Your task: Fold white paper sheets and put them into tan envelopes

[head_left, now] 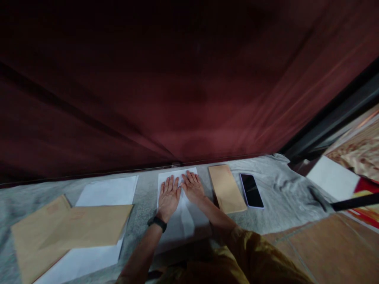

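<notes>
A white sheet of paper (185, 223) lies on the grey cloth (278, 197) in front of me. My left hand (168, 197) rests flat on it with the fingers stretched out, a dark band on the wrist. My right hand (193, 188) lies flat beside it, fingers spread, almost touching the left. Both hands press on the far half of the sheet and hold nothing.
A tan envelope (226, 188) and a dark phone (251, 190) lie to the right of the sheet. On the left, brown envelopes (83, 227) sit on white sheets (108, 191). A dark red curtain (177, 79) hangs behind. Brown floor tiles (325, 248) show at right.
</notes>
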`<state>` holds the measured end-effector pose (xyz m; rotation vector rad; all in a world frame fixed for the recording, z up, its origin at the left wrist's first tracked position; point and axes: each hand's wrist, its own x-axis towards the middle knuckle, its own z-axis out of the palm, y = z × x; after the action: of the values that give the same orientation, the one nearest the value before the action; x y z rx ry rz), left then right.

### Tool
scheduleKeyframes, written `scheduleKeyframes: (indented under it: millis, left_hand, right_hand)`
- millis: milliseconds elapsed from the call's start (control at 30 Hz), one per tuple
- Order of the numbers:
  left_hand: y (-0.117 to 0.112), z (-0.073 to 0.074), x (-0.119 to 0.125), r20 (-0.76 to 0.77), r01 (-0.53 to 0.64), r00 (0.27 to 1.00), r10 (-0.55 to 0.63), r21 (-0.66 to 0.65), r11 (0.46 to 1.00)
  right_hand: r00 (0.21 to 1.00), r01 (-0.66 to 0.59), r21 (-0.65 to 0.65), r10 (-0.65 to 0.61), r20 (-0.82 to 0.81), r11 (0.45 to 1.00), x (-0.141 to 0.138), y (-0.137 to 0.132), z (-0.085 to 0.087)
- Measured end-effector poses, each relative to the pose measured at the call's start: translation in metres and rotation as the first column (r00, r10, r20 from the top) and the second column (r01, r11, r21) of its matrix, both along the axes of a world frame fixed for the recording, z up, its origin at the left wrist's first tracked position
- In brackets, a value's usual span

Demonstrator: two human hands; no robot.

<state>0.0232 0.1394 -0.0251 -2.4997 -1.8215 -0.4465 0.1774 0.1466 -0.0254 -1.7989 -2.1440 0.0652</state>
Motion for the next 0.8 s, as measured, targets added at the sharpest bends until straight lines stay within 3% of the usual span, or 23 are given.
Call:
scheduleKeyframes:
  millis: [267, 433, 500, 600, 700, 800]
  left_hand:
    - [0.003, -0.005, -0.019, 0.011, -0.061, 0.998, 0.061, 0.030, 0.998]
    - [-0.007, 0.000, -0.025, 0.066, -0.117, 0.991, 0.114, 0.053, 0.992]
    - [-0.024, 0.004, -0.023, 0.098, -0.126, 0.988, 0.118, 0.085, 0.988]
    - [-0.065, 0.006, -0.016, 0.100, -0.027, 0.995, 0.013, 0.133, 0.991]
    - [-0.109, -0.001, -0.013, 0.062, 0.091, 0.993, -0.101, 0.154, 0.984]
    - [-0.140, -0.010, -0.019, 0.019, 0.106, 0.994, -0.111, 0.182, 0.978]
  right_hand:
    - [0.985, 0.171, 0.050, -0.172, 0.010, 0.984, 0.006, 0.007, -0.011]
    - [0.981, 0.192, 0.038, -0.193, 0.026, 0.981, 0.005, 0.005, -0.008]
    - [0.980, 0.196, 0.032, -0.197, 0.033, 0.980, 0.004, 0.005, -0.007]
    - [0.979, 0.198, 0.044, -0.199, 0.031, 0.979, 0.003, 0.003, -0.007]
    - [0.980, 0.194, 0.059, -0.196, 0.020, 0.979, 0.003, 0.002, -0.008]
    - [0.982, 0.184, 0.045, -0.186, 0.030, 0.982, 0.006, 0.002, -0.005]
